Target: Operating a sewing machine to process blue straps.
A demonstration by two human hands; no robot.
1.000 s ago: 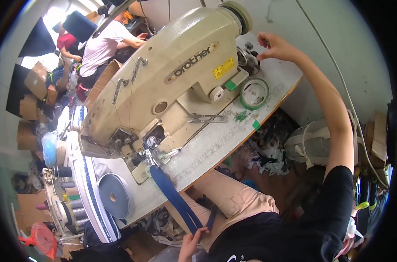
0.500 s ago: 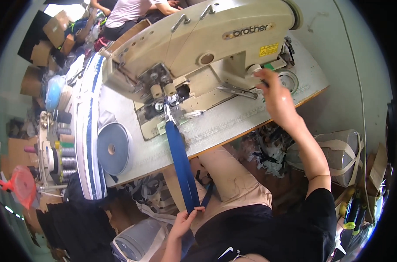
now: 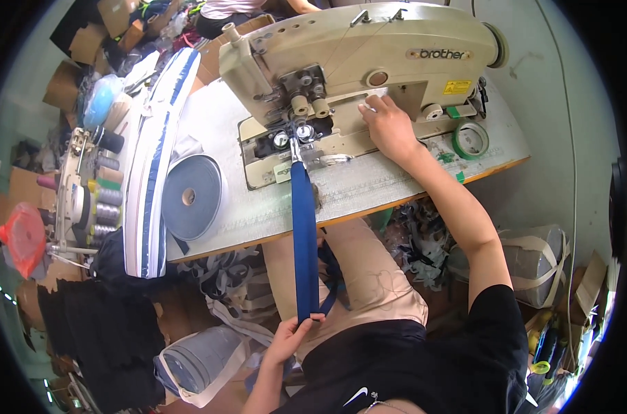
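Observation:
A long blue fabric strip (image 3: 304, 234) runs from the needle area of the beige sewing machine (image 3: 369, 48) down over the table edge to my lap. My left hand (image 3: 291, 338) pinches its lower end between thumb and fingers. The upper end goes into a metal folder (image 3: 296, 148) under the machine head. My right hand (image 3: 391, 131) is over the machine bed, below the arm, with its fingers bent together. Whatever they grip, if anything, is hidden.
A grey-blue tape roll (image 3: 193, 196) lies on the white tabletop (image 3: 251, 221), beside a white and blue striped bundle (image 3: 155, 172). A green tape ring (image 3: 471, 141) lies at the right. Thread spools (image 3: 106, 196) stand at the left; fabric scraps (image 3: 420, 245) fill the space below.
My right hand has moved left from the knob on the machine's right side to the middle of the bed. My left hand still holds the strip. The head view has shifted.

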